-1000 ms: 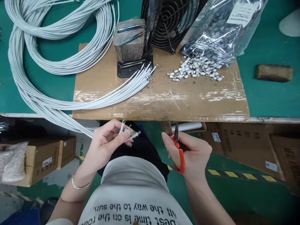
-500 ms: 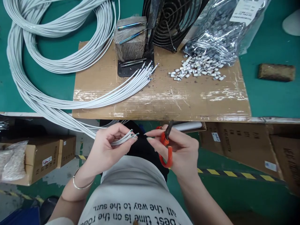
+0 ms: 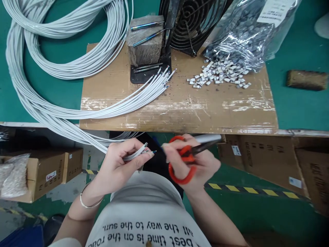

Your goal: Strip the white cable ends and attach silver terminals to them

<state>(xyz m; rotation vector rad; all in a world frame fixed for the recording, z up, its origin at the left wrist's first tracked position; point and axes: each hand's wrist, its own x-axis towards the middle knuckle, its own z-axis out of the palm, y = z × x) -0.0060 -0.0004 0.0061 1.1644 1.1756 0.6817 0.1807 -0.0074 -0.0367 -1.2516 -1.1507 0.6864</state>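
Observation:
My left hand is closed round a small bunch of white cables, just below the table's front edge; their stripped ends point right. My right hand grips red-handled scissors, whose dark blades point right, away from the cables. The two hands are close together, fingertips almost touching. More white cables lie on a brown board with their ends near a dark metal stand.
A big coil of white cable covers the green table at left. A heap of small grey parts spills from a clear bag. A black fan grille stands behind. Cardboard boxes sit under the table.
My right hand has moved left toward the left hand and turned the scissors, so the blades now point right instead of up. The left hand has drawn the cable ends together.

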